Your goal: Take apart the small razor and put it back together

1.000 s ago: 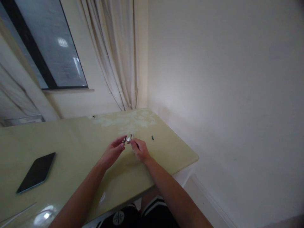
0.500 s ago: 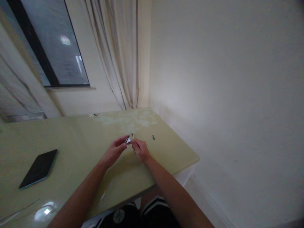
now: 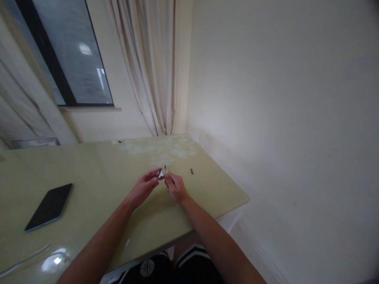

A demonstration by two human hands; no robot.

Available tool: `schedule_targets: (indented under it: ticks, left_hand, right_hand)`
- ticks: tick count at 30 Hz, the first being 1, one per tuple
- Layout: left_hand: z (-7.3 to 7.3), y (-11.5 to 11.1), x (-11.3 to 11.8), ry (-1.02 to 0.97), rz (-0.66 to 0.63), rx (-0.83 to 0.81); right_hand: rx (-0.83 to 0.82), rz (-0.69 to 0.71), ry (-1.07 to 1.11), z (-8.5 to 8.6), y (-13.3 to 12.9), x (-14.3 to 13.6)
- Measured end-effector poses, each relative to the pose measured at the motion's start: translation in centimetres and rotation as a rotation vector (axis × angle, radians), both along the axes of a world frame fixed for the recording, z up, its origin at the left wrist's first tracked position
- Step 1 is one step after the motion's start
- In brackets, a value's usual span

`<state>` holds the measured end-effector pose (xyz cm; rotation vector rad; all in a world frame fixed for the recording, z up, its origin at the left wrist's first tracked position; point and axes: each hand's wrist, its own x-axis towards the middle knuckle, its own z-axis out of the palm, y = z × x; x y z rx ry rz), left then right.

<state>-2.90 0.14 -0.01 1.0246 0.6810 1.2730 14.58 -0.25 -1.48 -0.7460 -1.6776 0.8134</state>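
Between my two hands, above the table, is a small shiny silver object [image 3: 160,174], too small to name. My left hand [image 3: 145,184] pinches its left side between thumb and fingers. My right hand [image 3: 175,186] is closed at its right side, with a thin dark tip poking out toward the silver piece; what the right fingers wrap round is mostly hidden. Just beyond the hands lies a thin white stick with a dark end [image 3: 166,168]. A small dark rectangular piece [image 3: 192,171] rests on the table to the right of them.
The pale green table [image 3: 97,169] ends in a rounded corner near the right wall. A black tablet [image 3: 50,206] lies at the left, with a white cable [image 3: 25,262] in front of it. Another small dark piece [image 3: 119,141] is at the far edge, below the curtain [image 3: 151,71].
The view has shifted very slightly. Both hands keep nearly the same pose around the silver object, which seems turned a little.
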Motion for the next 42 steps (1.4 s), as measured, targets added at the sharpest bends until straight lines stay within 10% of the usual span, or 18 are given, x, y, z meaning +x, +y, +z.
schedule_targets:
  ticks: [42]
  left_hand:
    - [0.0,-0.1,0.7,0.226,0.193,0.024]
  right_hand:
    - [0.145,-0.120,-0.411,0.3,0.7,1.3]
